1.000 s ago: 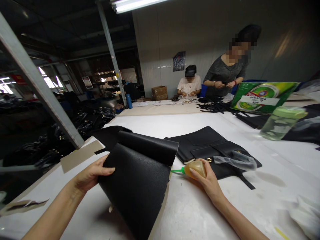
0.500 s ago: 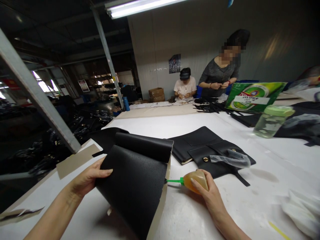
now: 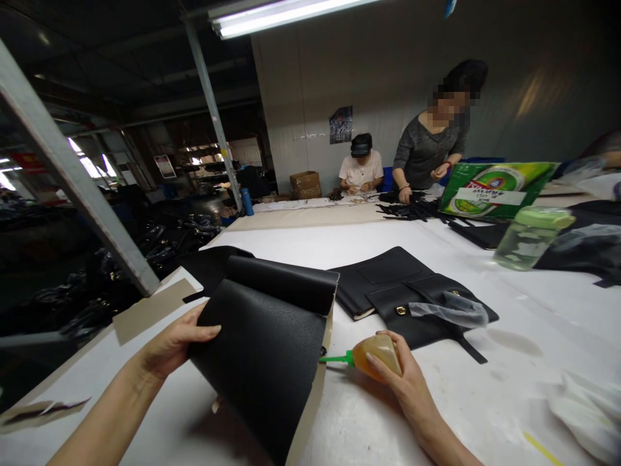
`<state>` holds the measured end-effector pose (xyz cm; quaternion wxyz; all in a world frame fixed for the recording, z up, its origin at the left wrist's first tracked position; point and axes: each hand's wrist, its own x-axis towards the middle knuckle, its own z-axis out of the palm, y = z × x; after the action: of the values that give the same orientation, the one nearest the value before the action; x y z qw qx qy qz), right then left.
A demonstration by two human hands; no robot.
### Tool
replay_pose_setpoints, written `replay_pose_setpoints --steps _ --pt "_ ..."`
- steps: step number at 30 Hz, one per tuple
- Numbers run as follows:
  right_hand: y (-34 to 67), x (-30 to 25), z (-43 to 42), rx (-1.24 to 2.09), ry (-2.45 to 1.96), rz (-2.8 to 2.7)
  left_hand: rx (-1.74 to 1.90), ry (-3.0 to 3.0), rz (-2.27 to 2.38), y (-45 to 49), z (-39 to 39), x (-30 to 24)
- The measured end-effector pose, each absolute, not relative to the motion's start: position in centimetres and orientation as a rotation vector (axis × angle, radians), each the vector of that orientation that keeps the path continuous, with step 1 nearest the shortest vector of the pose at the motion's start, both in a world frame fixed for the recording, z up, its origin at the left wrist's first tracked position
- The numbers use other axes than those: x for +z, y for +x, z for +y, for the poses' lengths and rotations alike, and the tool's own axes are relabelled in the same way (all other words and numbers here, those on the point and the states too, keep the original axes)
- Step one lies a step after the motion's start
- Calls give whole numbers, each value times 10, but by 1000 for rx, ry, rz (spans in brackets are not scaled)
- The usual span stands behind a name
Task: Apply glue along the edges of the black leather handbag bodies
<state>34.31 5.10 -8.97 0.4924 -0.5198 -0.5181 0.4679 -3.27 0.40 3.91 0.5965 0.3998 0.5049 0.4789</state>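
Note:
My left hand grips the left edge of a folded black leather panel, which stands tilted up off the white table. In my right hand is a small amber glue bottle with a green nozzle. The nozzle tip points left and touches the panel's pale right edge. Behind the bottle lie flat black leather pieces with a gold clasp and a clear plastic bag on top.
A clear bottle with a green cap and a green printed carton stand at the back right. Two people work at the far end beside a pile of black straps. A grey slanted post rises on the left. White cloth lies lower right.
The glue bottle has dropped a little lower and its nozzle has reached the panel's right edge. The standing person at the far end has lowered one hand to the table.

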Motion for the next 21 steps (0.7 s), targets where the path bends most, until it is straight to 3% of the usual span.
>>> replay_pose_setpoints --steps 21 --pt "353 -102 47 1096 -1223 -1437 1111 922 1179 -34 6 39"
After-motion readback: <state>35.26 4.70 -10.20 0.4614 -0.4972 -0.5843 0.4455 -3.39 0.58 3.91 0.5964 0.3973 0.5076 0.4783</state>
